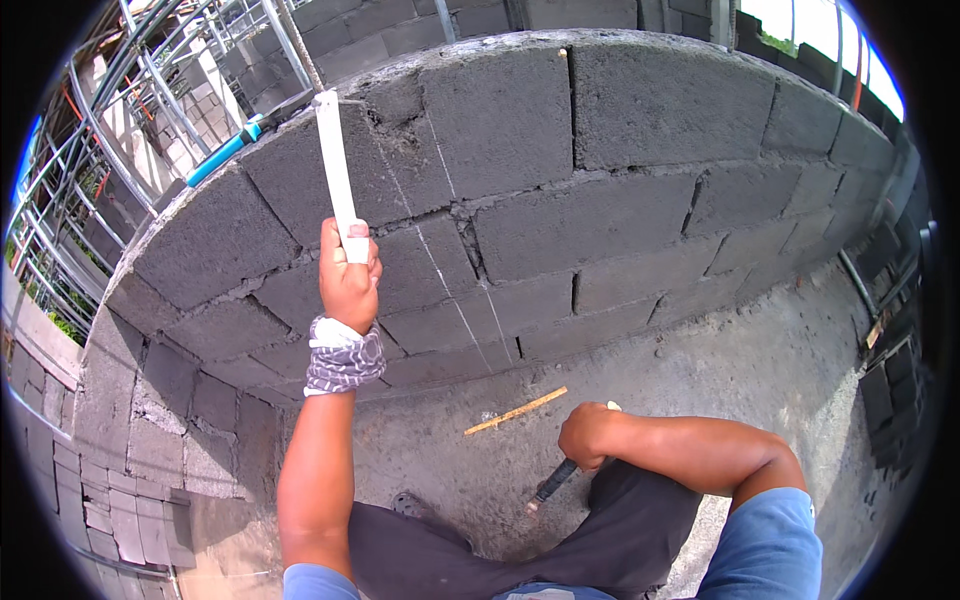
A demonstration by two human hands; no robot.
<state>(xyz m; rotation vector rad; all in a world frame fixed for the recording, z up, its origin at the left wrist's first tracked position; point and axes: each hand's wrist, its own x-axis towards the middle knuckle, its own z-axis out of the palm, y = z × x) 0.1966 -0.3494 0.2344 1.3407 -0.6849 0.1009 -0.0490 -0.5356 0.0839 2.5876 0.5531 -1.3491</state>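
My left hand [350, 280] is closed round the lower end of a white length of plastic pipe [336, 150]. The pipe stands nearly upright along the grey block wall [500, 120], its top end near the wall's upper edge. Two thin pale lines [430, 250] run down the blocks beside it. Above my right knee, my right hand [590, 436] grips a tool with a black handle [555, 482]; most of its other end is hidden by the fist, so its kind cannot be made out. A patterned cloth [344, 356] wraps my left wrist.
A blue-handled tool [224, 155] lies on the wall's top edge at the left. On the concrete floor [450, 470] rests a thin yellowish wooden strip [516, 410]. Metal bars [150, 80] stand beyond the wall at the upper left, and stacked blocks [895, 400] at the far right.
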